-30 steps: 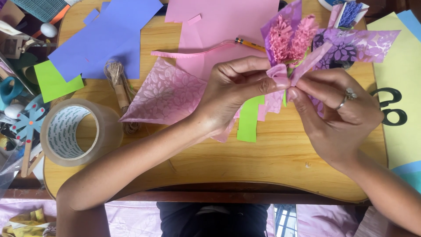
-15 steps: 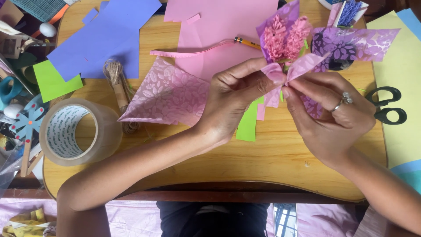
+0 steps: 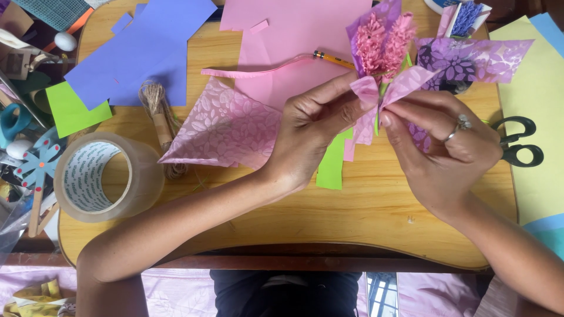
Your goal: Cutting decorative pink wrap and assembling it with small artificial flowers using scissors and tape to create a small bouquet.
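While both forearms reach in from the bottom edge across the wooden table (image 3: 376, 217), the two hands meet above its upper middle. The left hand (image 3: 311, 138) lies palm down, wrist bent slightly, with thumb and forefinger extended and pinched closed on a light pink paper strip (image 3: 367, 94) at the base of the paper flower bundle (image 3: 382, 44). The right hand (image 3: 446, 149), wearing a ring, is curled inward; its fingers (image 3: 411, 111) are closed on the other side of the same strip, just beside the left fingertips. The bundle stands above the fingers: fringed pink blooms wrapped in purple patterned paper, held off the table. A folded pink embossed sheet (image 3: 223, 126) lies under the left wrist. A green paper strip (image 3: 332, 167) lies beneath the hands. Black scissors (image 3: 517, 141) rest just right of the right hand. A tape roll (image 3: 106, 176) sits well apart at the left, near a twine spool (image 3: 158, 114).
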